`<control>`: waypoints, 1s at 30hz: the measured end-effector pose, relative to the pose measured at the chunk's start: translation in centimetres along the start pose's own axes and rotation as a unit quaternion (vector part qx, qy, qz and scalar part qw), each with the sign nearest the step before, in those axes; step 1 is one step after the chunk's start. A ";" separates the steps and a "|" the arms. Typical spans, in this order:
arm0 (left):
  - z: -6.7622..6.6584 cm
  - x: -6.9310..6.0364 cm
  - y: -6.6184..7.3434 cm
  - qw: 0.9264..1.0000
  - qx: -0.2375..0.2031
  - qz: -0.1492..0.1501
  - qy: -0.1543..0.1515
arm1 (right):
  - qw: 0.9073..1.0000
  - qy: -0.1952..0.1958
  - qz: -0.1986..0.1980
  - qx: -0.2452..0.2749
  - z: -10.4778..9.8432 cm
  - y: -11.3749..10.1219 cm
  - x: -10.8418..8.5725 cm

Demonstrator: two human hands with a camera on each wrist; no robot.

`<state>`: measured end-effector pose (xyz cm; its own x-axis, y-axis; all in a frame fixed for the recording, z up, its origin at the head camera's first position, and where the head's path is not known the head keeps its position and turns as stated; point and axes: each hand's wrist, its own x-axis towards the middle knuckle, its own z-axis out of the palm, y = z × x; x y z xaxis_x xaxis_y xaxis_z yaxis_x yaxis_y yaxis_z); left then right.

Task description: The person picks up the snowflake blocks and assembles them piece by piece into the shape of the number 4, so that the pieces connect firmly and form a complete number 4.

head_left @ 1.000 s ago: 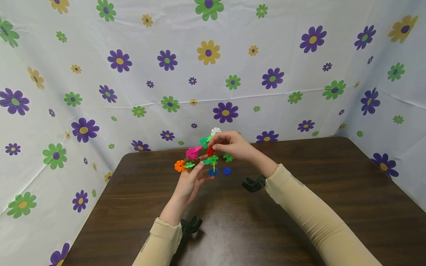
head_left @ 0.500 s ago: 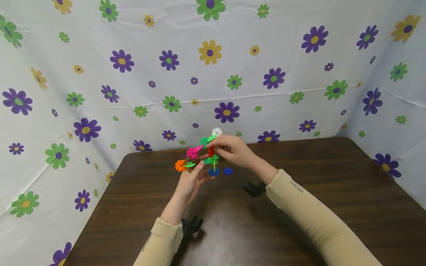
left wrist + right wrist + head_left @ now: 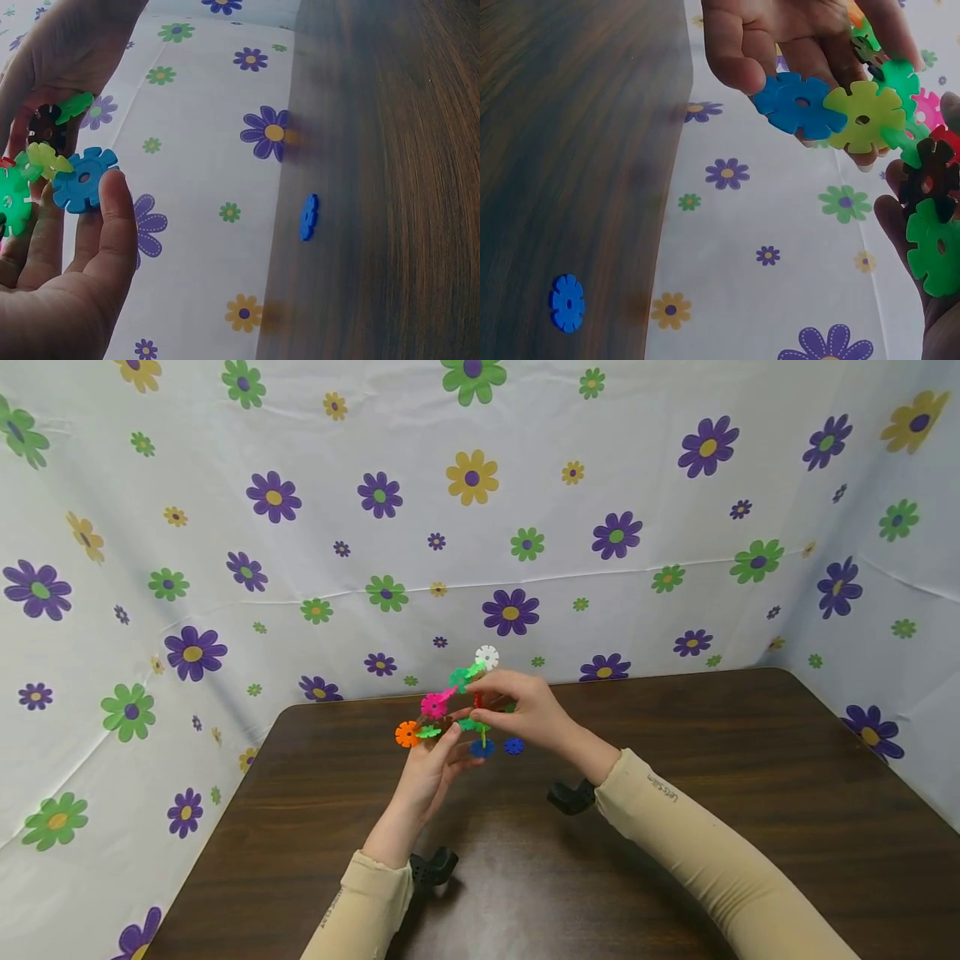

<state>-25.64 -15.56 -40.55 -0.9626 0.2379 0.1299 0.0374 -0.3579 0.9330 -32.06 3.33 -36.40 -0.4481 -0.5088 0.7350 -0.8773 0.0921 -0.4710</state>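
In the head view my left hand [image 3: 426, 777] grips a chain of interlocking flower discs, holding it up over the table. The chain has an orange disc [image 3: 407, 734], a pink disc [image 3: 433, 705] and a white disc [image 3: 487, 657] at its top. A blue disc [image 3: 84, 180] and a yellow disc [image 3: 864, 118] lie by the left fingers. My right hand [image 3: 528, 710] pinches the chain from the right, near a red disc [image 3: 478, 701]. Beside its fingers the right wrist view shows a dark disc [image 3: 930, 180] and a green disc [image 3: 934, 247]. The right hand partly hides these in the head view.
A loose blue disc [image 3: 568, 303] lies on the dark wooden table [image 3: 300, 827]. White flower-printed cloth [image 3: 315, 635] hangs behind the table and at both sides. A black strap piece [image 3: 433, 866] sits at the left wrist, and another black piece [image 3: 572, 797] at the right.
My right hand has turned and dropped slightly, its thumb now lower beside the red disc. The green disc to its right has become mostly hidden. My left hand keeps its hold on the chain.
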 end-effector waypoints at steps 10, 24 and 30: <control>0.1 0.1 -0.1 1.000 -0.007 0.014 -0.001 | 0.994 -0.065 -0.071 -0.056 -1.1 -0.3 -0.7; 0.2 0.0 -0.4 1.000 -0.013 0.027 0.005 | 0.975 -0.100 -0.136 -0.144 -1.2 0.4 -1.0; 0.2 0.0 -0.4 1.000 -0.012 0.025 0.014 | 0.970 -0.095 -0.160 -0.156 -1.2 0.8 -1.1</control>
<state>-25.57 -15.22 -40.84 -0.9667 0.1942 0.1669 0.0800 -0.3901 0.9173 -32.48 4.97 -37.01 -0.1306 -0.7003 0.7018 -0.9889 0.1426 -0.0416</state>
